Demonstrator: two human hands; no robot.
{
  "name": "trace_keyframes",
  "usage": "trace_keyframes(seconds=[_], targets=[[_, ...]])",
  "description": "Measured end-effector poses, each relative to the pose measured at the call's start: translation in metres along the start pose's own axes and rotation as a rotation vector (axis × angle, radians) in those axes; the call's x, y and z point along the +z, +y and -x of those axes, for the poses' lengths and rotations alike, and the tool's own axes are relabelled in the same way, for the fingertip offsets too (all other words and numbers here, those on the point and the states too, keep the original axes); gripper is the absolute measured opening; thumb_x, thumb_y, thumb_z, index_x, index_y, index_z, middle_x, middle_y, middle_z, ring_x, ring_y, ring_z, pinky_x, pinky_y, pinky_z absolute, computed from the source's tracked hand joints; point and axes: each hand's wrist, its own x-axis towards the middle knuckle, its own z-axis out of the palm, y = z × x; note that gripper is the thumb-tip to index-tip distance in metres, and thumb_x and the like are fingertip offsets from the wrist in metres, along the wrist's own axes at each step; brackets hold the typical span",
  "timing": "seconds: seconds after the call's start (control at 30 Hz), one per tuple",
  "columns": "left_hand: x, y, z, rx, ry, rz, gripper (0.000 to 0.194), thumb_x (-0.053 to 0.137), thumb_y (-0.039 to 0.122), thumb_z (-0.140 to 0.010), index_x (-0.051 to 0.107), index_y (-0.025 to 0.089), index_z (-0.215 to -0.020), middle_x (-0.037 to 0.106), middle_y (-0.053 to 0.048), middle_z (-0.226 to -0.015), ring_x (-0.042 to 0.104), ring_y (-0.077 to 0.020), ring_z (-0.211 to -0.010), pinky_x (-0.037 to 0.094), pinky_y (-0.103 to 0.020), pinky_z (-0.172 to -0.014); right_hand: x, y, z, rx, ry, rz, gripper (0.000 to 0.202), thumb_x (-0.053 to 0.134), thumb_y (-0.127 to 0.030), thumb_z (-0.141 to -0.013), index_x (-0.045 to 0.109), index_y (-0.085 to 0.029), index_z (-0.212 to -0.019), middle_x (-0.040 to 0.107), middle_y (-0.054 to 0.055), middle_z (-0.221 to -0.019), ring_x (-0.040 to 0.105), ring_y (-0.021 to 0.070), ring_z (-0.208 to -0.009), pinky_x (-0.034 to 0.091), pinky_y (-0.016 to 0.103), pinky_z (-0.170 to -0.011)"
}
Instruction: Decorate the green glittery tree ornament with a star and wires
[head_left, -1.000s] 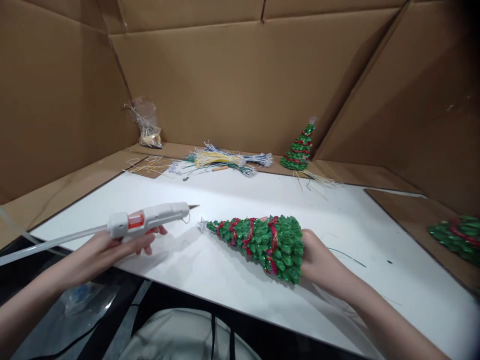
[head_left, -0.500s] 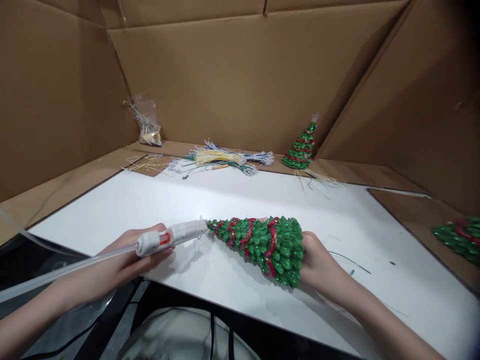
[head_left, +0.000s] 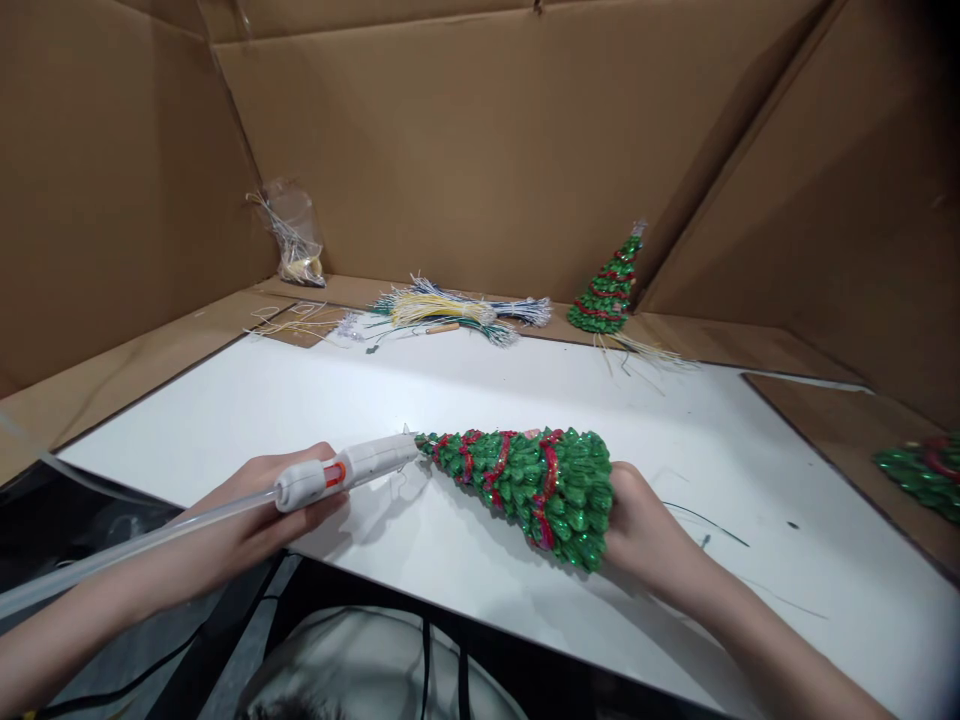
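Note:
A white glue gun [head_left: 367, 460] with a clear glue stick [head_left: 150, 535] in its rear is gripped in my left hand [head_left: 277, 490]. Its nozzle end meets the tip of a green glittery Christmas tree figure [head_left: 525, 485] wound with red garland. The tree lies on its side in the air above the white board, its tip pointing left. My right hand [head_left: 626, 510] holds it at the base; the fingers are hidden behind or inside the tree. A small clear piece shows just behind the nozzle, too small to make out.
Bundled wires [head_left: 457, 308] lie at the back of the white board [head_left: 495, 385]. A second tree [head_left: 606, 290] with a star stands at the back right, loose wires before it. Another tree [head_left: 922, 472] is cut off at right. A plastic bag [head_left: 296, 240] leans in the left corner; cardboard walls enclose the board.
The view has shifted slightly. Both hands stay almost where they were, with the glue gun's nozzle still at the tree's tip.

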Motion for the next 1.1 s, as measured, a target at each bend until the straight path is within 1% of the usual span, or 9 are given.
trace_keyframes(seconds=[0.1, 0.13, 0.23, 0.33, 0.53, 0.6, 0.7, 0.9, 1.1], targets=[[-0.0032, -0.0019, 0.0003, 0.0, -0.103, 0.059, 0.033, 0.037, 0.04, -0.09, 0.047, 0.02, -0.067, 0.05, 0.004, -0.06, 0.049, -0.0092, -0.052, 0.042, -0.017, -0.049, 0.0017, 0.003, 0.0009, -0.046, 0.013, 0.055, 0.016, 0.048, -0.01, -0.063, 0.051, -0.017, -0.049, 0.052, 0.0, -0.049, 0.047, 0.0118, -0.049, 0.041, 0.022, -0.048], [-0.0043, -0.0021, 0.0005, 0.004, -0.12, 0.06, 0.032, 0.037, 0.04, -0.09, 0.048, 0.02, -0.068, 0.051, 0.004, -0.061, 0.049, -0.0095, -0.053, 0.043, -0.017, -0.05, 0.0024, 0.0038, 0.0011, -0.072, 0.024, 0.084, 0.015, 0.046, -0.009, -0.062, 0.05, -0.017, -0.05, 0.052, 0.0, -0.05, 0.045, 0.0112, -0.048, 0.04, 0.021, -0.047], [-0.0063, -0.0017, 0.0013, 0.007, -0.137, 0.043, 0.03, 0.036, 0.039, -0.09, 0.05, 0.02, -0.071, 0.051, 0.004, -0.062, 0.049, -0.0103, -0.054, 0.043, -0.017, -0.05, 0.0043, 0.0052, 0.0017, -0.152, 0.068, 0.181, 0.015, 0.045, -0.01, -0.061, 0.045, -0.018, -0.049, 0.046, -0.002, -0.045, 0.038, 0.0096, -0.044, 0.034, 0.021, -0.043], [-0.0059, -0.0012, 0.0024, 0.004, -0.138, 0.035, 0.03, 0.036, 0.038, -0.09, 0.052, 0.021, -0.072, 0.052, 0.004, -0.062, 0.049, -0.0109, -0.054, 0.043, -0.018, -0.051, 0.006, 0.0054, 0.0026, -0.192, 0.091, 0.225, 0.016, 0.045, -0.011, -0.061, 0.039, -0.019, -0.048, 0.04, -0.003, -0.042, 0.032, 0.0092, -0.041, 0.03, 0.021, -0.04], [-0.0037, -0.0027, 0.0026, -0.038, -0.15, 0.046, 0.031, 0.035, 0.042, -0.09, 0.052, 0.022, -0.074, 0.051, 0.003, -0.061, 0.048, -0.0128, -0.054, 0.043, -0.02, -0.049, 0.0056, 0.0049, 0.0023, -0.292, 0.129, 0.276, 0.018, 0.042, -0.01, -0.062, 0.041, -0.019, -0.047, 0.046, -0.001, -0.041, 0.037, 0.0096, -0.04, 0.034, 0.02, -0.041], [-0.0034, -0.0031, 0.0019, -0.049, -0.16, 0.05, 0.03, 0.035, 0.041, -0.09, 0.052, 0.022, -0.075, 0.052, 0.002, -0.062, 0.05, -0.0136, -0.055, 0.043, -0.02, -0.051, 0.0051, 0.0039, 0.0014, -0.32, 0.153, 0.293, 0.019, 0.041, -0.01, -0.062, 0.041, -0.019, -0.046, 0.046, -0.001, -0.04, 0.037, 0.0094, -0.039, 0.034, 0.019, -0.04], [-0.0032, -0.0032, 0.0008, -0.055, -0.165, 0.055, 0.028, 0.035, 0.039, -0.09, 0.051, 0.022, -0.075, 0.053, 0.001, -0.062, 0.051, -0.0141, -0.055, 0.044, -0.02, -0.051, 0.0051, 0.0021, 0.0006, -0.324, 0.164, 0.283, 0.018, 0.041, -0.01, -0.061, 0.04, -0.02, -0.045, 0.045, -0.002, -0.04, 0.035, 0.0091, -0.038, 0.032, 0.019, -0.038], [-0.0031, -0.0022, -0.0001, -0.031, -0.136, 0.052, 0.023, 0.038, 0.034, -0.088, 0.052, 0.022, -0.073, 0.055, 0.001, -0.063, 0.052, -0.0138, -0.055, 0.045, -0.02, -0.052, 0.0058, 0.0017, 0.0009, -0.27, 0.142, 0.245, 0.018, 0.043, -0.01, -0.06, 0.039, -0.02, -0.045, 0.043, -0.002, -0.041, 0.033, 0.0092, -0.04, 0.031, 0.02, -0.039], [-0.0018, -0.0029, 0.0001, -0.036, -0.126, 0.046, 0.023, 0.039, 0.033, -0.087, 0.053, 0.022, -0.073, 0.055, 0.001, -0.063, 0.052, -0.0134, -0.055, 0.045, -0.019, -0.052, 0.0057, 0.0019, 0.0008, -0.296, 0.162, 0.262, 0.019, 0.042, -0.011, -0.06, 0.037, -0.02, -0.044, 0.041, -0.002, -0.04, 0.032, 0.0088, -0.039, 0.029, 0.019, -0.038]])
